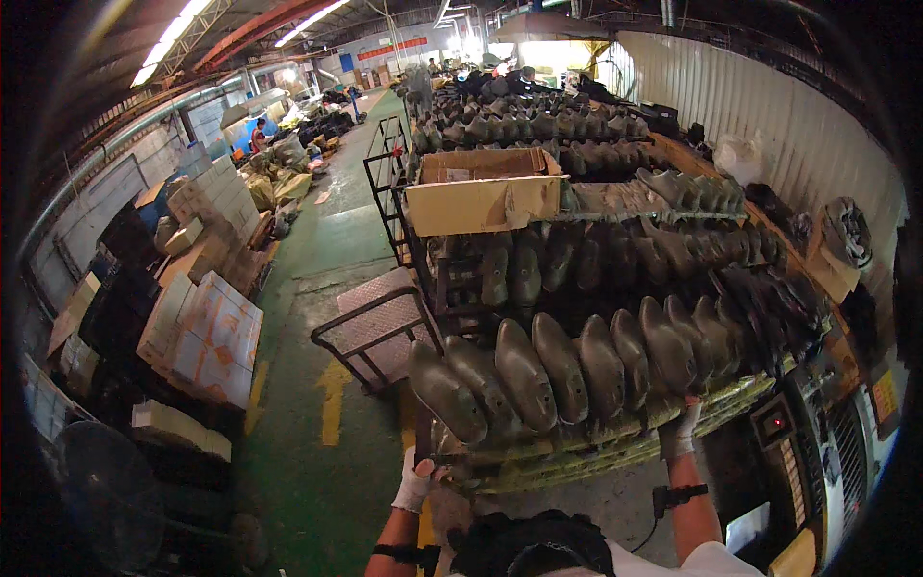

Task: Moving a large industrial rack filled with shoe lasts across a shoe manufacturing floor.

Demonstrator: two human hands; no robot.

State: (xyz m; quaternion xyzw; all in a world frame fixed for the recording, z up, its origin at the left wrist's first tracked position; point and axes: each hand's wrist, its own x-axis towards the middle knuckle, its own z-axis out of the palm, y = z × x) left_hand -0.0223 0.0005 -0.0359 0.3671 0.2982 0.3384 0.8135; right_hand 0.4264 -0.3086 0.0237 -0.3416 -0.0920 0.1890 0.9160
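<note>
A row of dark olive shoe-shaped pieces that look like shoe lasts (524, 375) stands soles toward me on a rack. My left hand (413, 484), in a white glove with bare fingertips showing, is closed at the front left corner of that rack (538, 468). Farther right, my right hand (685, 430), gloved too, grips the rack's yellowish front edge. Its fingers are partly hidden against the edge. Both forearms carry black straps, and a cable hangs from the right one.
More racks of lasts (615, 255) run away ahead, with an open cardboard box (486, 192) on one. A metal-plated trolley (375, 327) stands at left beside a green walkway (308, 413). Stacked cartons (207, 337) line the far left. A machine (774, 420) with a red light is at right.
</note>
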